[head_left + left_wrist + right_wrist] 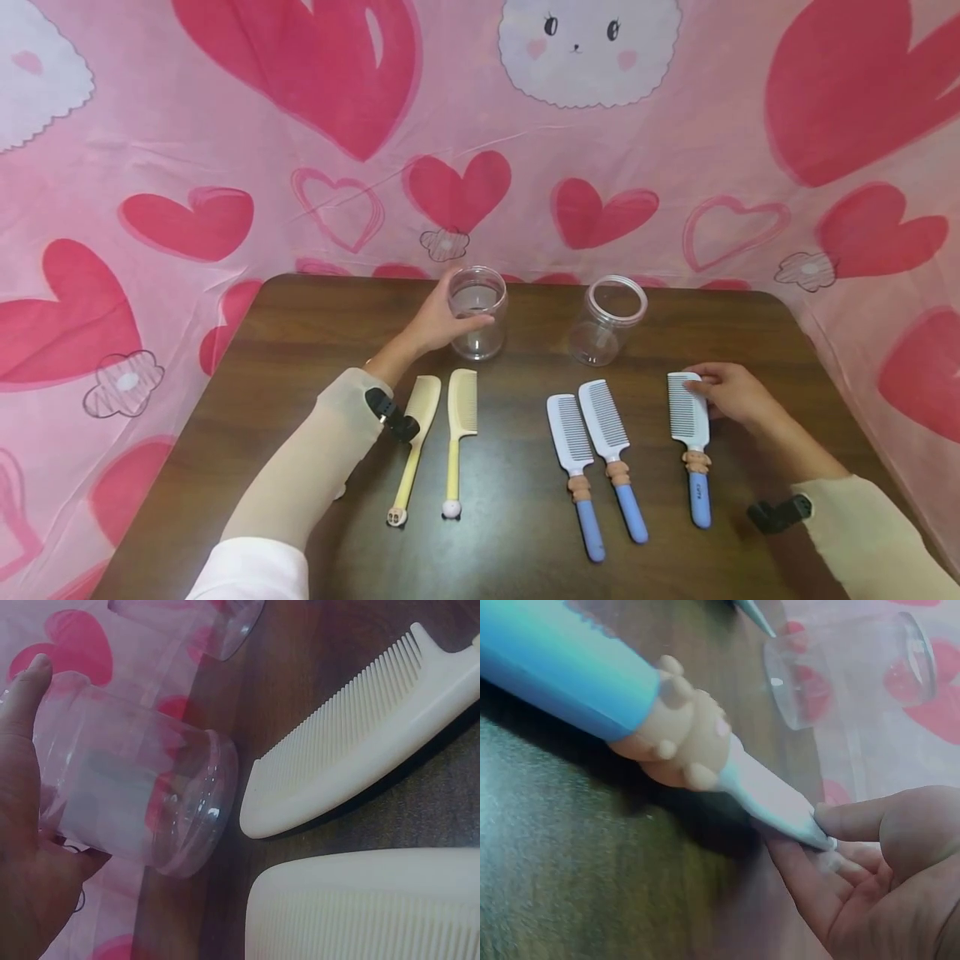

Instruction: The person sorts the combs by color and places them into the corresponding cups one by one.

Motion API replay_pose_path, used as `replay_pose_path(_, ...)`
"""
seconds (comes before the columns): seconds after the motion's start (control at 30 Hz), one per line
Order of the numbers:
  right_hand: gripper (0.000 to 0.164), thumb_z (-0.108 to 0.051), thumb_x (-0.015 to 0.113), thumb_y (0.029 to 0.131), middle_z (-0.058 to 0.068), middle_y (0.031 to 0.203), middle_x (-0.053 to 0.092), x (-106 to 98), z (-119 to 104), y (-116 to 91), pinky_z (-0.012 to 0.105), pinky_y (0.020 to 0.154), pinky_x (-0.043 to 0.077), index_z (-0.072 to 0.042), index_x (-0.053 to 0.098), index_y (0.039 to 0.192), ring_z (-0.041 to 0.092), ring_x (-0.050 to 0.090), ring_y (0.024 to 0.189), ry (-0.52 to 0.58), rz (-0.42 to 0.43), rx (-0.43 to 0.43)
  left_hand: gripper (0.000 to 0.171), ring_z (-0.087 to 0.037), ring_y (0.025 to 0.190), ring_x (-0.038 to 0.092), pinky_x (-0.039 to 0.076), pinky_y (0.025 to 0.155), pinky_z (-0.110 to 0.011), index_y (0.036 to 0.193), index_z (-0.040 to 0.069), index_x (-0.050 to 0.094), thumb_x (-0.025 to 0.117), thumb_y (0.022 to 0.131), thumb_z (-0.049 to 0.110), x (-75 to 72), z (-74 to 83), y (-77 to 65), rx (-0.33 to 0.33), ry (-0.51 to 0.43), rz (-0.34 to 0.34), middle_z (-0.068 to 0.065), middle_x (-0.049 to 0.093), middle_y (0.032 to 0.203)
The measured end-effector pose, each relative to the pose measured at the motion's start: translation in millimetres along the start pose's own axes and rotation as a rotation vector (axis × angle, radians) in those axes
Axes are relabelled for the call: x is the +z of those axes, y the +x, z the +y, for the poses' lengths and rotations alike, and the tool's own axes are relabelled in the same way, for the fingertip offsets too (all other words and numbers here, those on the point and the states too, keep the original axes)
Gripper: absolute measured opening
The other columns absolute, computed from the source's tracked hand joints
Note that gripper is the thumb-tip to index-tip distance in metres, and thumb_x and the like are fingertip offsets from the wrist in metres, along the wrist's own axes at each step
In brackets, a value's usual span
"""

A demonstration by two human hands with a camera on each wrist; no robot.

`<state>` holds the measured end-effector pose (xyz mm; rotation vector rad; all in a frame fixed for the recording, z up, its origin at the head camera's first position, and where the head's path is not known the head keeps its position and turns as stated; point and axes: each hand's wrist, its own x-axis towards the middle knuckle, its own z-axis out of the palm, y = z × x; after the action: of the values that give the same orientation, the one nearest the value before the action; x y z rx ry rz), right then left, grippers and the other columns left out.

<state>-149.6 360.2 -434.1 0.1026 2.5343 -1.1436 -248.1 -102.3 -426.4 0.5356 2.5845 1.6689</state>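
My left hand [438,321] grips a clear plastic jar [486,333] at the table's back, thumb across its near side and fingers behind. In the left wrist view, the jar [112,776] shows a greyish patch through its wall. My right hand [738,396] pinches the toothed end of a blue-handled comb [699,496] at the right. Between thumb and fingers in the right wrist view is that comb's white head [776,795], its handle pointing away from the hand. Two yellow combs [462,400] [408,475] lie in front of the held jar, one partly behind the left wrist.
A second clear jar [600,329] stands tilted-looking in this view, right of the held one. Two more blue-handled combs [588,525] [630,508] lie at centre right. The brown table [510,550] meets a pink heart-print cloth [600,150] behind.
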Motion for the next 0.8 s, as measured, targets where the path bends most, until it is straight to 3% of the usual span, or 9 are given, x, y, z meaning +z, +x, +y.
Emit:
replay_pose_path(0.2, 0.051, -0.021, 0.055, 0.106, 0.024, 0.110, 0.066, -11, 0, -5, 0.042, 0.075, 0.063, 0.019, 0.046, 0.136, 0.025, 0.067, 0.089, 0.057, -0.032, 0.013, 0.091, -0.030, 0.132, 0.050, 0.038, 0.114, -0.047, 0.151, 0.007, 0.034, 0.089, 0.079, 0.020, -0.1, 0.3, 0.6, 0.004, 0.004, -0.002, -0.014, 0.052, 0.143)
replay_pose_path(0.6, 0.056, -0.021, 0.050, 0.108, -0.009, 0.093, 0.067, -27, 3, -15, 0.031, 0.072, 0.062, 0.022, 0.035, 0.141, 0.010, 0.068, 0.081, 0.296, -0.026, 0.003, 0.088, -0.029, 0.131, 0.051, 0.039, 0.113, -0.045, 0.149, 0.006, 0.037, 0.089, 0.080, 0.017, 0.5, -0.7, 1.3, 0.020, -0.026, -0.008, -0.013, 0.053, 0.142)
replay_pose_path(0.67, 0.042, -0.018, 0.050, 0.108, -0.010, 0.094, 0.068, -32, 3, -18, 0.031, 0.072, 0.062, 0.012, 0.049, 0.137, 0.011, 0.069, 0.082, 0.381, -0.044, -0.022, 0.087, -0.028, 0.131, 0.051, 0.039, 0.113, -0.045, 0.149, 0.006, 0.037, 0.089, 0.079, 0.016, 0.4, -0.4, 1.1, 0.021, -0.030, -0.007, -0.013, 0.053, 0.142)
replay_pose_path(0.73, 0.025, -0.014, 0.050, 0.108, -0.008, 0.095, 0.070, -36, 4, -20, 0.030, 0.071, 0.062, -0.006, 0.062, 0.127, 0.012, 0.070, 0.083, 0.475, -0.065, -0.062, 0.087, -0.028, 0.131, 0.051, 0.039, 0.113, -0.045, 0.148, 0.006, 0.037, 0.089, 0.079, 0.015, 0.4, -0.2, 1.2, 0.024, -0.030, -0.008, -0.013, 0.053, 0.142)
replay_pose_path(0.8, 0.023, -0.010, 0.049, 0.107, -0.006, 0.096, 0.071, -41, 5, -22, 0.030, 0.071, 0.062, -0.021, 0.069, 0.114, 0.014, 0.072, 0.083, 0.576, -0.083, -0.105, 0.087, -0.029, 0.131, 0.051, 0.039, 0.113, -0.045, 0.148, 0.006, 0.037, 0.090, 0.079, 0.015, 0.5, -0.1, 1.0, 0.028, -0.031, -0.008, -0.013, 0.053, 0.142)
